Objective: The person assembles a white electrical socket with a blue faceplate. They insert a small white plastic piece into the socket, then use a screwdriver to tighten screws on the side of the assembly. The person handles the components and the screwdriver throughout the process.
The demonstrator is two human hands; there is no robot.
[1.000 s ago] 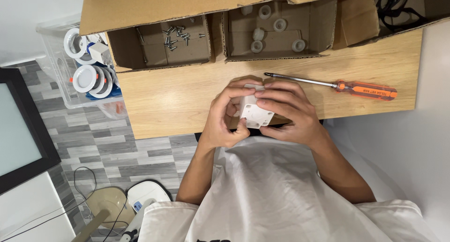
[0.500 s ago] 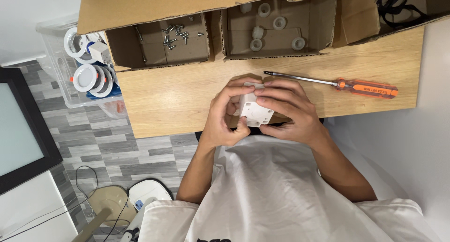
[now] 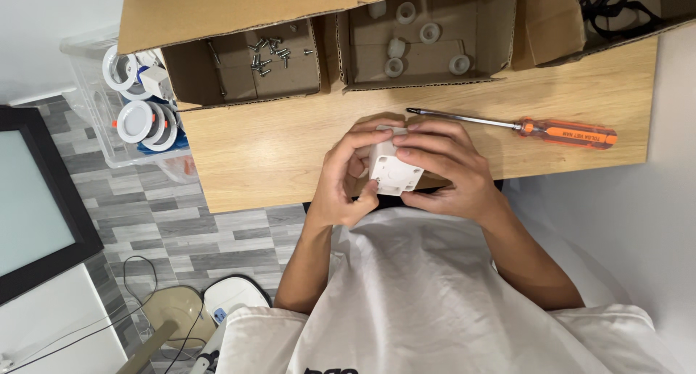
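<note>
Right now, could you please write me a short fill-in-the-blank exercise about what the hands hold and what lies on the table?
1. The left hand and right hand together hold a small ____ plastic box.
2. The screwdriver lying on the wooden table has an ____ handle.
3. The loose screws lie inside a ____ box.

Missing words: white; orange; cardboard

Small white plastic box (image 3: 391, 167), tilted
</note>
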